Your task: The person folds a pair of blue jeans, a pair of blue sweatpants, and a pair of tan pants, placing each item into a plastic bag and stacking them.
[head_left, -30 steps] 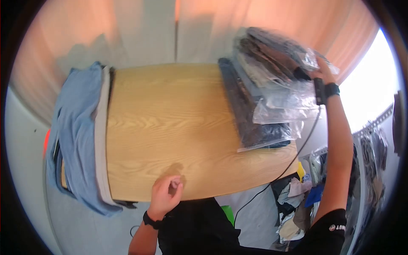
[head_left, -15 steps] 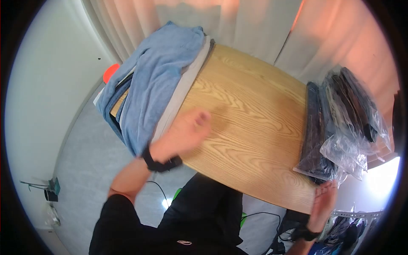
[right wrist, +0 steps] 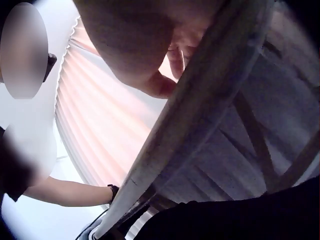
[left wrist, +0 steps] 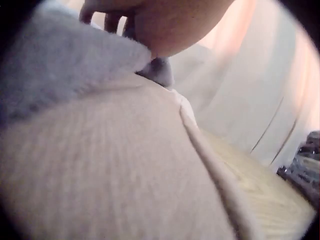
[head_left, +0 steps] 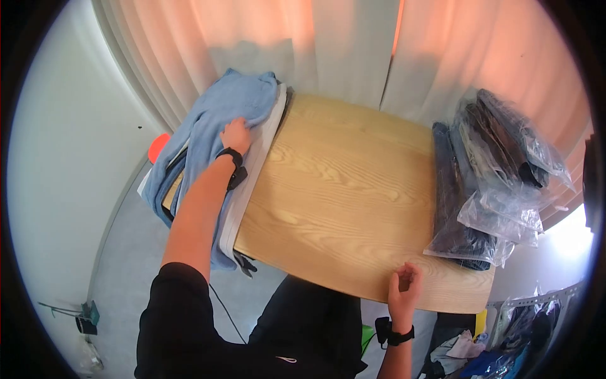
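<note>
A pair of light blue trousers (head_left: pixel 211 120) lies lengthwise on top of a pile at the table's left side. My left hand (head_left: pixel 236 135) is at its right edge, gripping the cloth with bent fingers. In the left wrist view, the fingers (left wrist: pixel 114 22) reach down at the blue cloth (left wrist: pixel 60 65), above a pale ribbed garment (left wrist: pixel 110 160). Over the table's front edge, at the right, my right hand (head_left: pixel 406 289) hangs loosely curled and holds nothing. The right wrist view has that hand (right wrist: pixel 165 55) just above the table rim (right wrist: pixel 200 95).
Several folded garments in clear plastic bags (head_left: pixel 499 170) are stacked at the right of the wooden table (head_left: pixel 341 183). A curtain (head_left: pixel 347 50) hangs behind. More clothes (head_left: pixel 457 354) lie low at the right, beside a perforated metal rack (head_left: pixel 543 297).
My right hand has left the bagged stack and come back to the table's front edge. My left hand has moved from the front edge, up and left, onto the blue trousers. The head view has turned left.
</note>
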Motion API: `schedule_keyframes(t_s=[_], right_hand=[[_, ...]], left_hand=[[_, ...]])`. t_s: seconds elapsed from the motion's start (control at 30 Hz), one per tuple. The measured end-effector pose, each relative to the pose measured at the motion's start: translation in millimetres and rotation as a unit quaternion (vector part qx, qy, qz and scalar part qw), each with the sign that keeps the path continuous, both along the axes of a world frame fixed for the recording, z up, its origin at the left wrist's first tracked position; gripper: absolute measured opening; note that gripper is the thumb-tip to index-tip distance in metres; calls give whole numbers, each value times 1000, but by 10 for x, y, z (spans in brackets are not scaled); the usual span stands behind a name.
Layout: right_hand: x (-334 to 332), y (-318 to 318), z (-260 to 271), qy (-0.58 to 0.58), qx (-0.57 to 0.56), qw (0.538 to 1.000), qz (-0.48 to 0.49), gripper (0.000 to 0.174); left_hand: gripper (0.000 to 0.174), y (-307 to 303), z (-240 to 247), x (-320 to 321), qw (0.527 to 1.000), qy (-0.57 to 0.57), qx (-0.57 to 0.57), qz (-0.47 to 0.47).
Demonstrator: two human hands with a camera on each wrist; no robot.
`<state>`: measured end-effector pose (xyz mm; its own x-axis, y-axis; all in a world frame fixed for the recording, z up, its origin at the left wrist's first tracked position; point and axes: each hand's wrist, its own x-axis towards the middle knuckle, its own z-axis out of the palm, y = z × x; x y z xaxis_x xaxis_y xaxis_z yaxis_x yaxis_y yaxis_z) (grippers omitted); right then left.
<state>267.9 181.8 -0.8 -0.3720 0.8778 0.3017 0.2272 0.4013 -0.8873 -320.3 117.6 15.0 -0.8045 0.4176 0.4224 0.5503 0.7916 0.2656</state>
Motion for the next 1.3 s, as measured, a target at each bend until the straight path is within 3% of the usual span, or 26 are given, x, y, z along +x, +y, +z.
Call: schedule_keyframes(t_s=[0.03, 0.13, 0.2, 0.27, 0.33, 0.4, 0.47, 0.5, 0.57, 0.63, 0.77, 0.83, 0.87, 0.9, 0.97, 1.0, 1.07, 1.1, 1.17, 1.23, 1.3], right_hand=[[30, 5, -18, 13, -17, 1000, -1, 30], [74, 32, -72, 57, -58, 997, 2, 26], [76, 61, -92, 83, -78, 993, 8, 24], [80, 93, -91, 98, -92, 991, 20, 22], [47, 97, -97, 116, -99, 988, 24, 20], [62, 91, -43, 120, -101, 987, 28, 18], [122, 97, -80, 163, -95, 982, 5, 16], [139, 97, -94, 187, -92, 978, -9, 15], [213, 68, 59, 173, 4, 984, 34, 13], [263, 41, 413, 117, 65, 985, 104, 18], [-90, 339, 1138, -110, 94, 950, 277, 37], [-346, 528, 1257, -206, 126, 910, 338, 49], [-474, 620, 1220, -244, 148, 884, 371, 54], [-578, 739, 1147, -278, 154, 872, 373, 57], [-699, 1009, 935, -343, 164, 843, 379, 63], [-696, 1113, 841, -368, 157, 842, 361, 66], [-667, 1299, 662, -415, 143, 835, 331, 70], [-643, 1329, 615, -426, 129, 834, 325, 73], [-630, 1278, 534, -443, 150, 838, 280, 74], [-666, 1196, 544, -460, 156, 841, 238, 74], [-687, 1203, 515, -457, 167, 841, 238, 74]], left_hand=[[30, 38, 189, 124, 999, -38, 34, 9], [33, 216, 526, 160, 967, -95, 200, -129], [43, 273, 933, 544, 917, -186, 267, -230], [55, 394, 1053, 845, 904, -215, 276, -245], [64, 465, 1208, 1364, 848, -321, 234, -351], [55, 495, 1132, 1874, 811, -362, 144, -436], [43, 492, 797, 2303, 727, -339, 63, -594], [27, 412, 762, 2629, 652, -357, 102, -661], [24, 222, 689, 3094, 574, -404, 13, -712], [23, 51, 644, 3364, 517, -442, -57, -731], [27, -184, 608, 3533, 461, -479, -153, -731], [32, -337, 549, 3528, 453, -492, -72, -740], [35, -433, 527, 3491, 452, -496, -29, -741], [40, -545, 652, 3391, 486, -485, -41, -726], [38, -857, 744, 3171, 683, -357, 76, -633], [38, -1053, 813, 3030, 777, -347, 111, -513], [42, -1509, 824, 2635, 920, -254, 127, -271], [47, -1717, 718, 2383, 966, -174, 106, -158], [64, -2024, 418, 1936, 985, -132, -63, 96], [81, -2250, 269, 1503, 955, -247, -65, 149], [85, -2432, 96, 1177, 959, -234, -79, 137]])
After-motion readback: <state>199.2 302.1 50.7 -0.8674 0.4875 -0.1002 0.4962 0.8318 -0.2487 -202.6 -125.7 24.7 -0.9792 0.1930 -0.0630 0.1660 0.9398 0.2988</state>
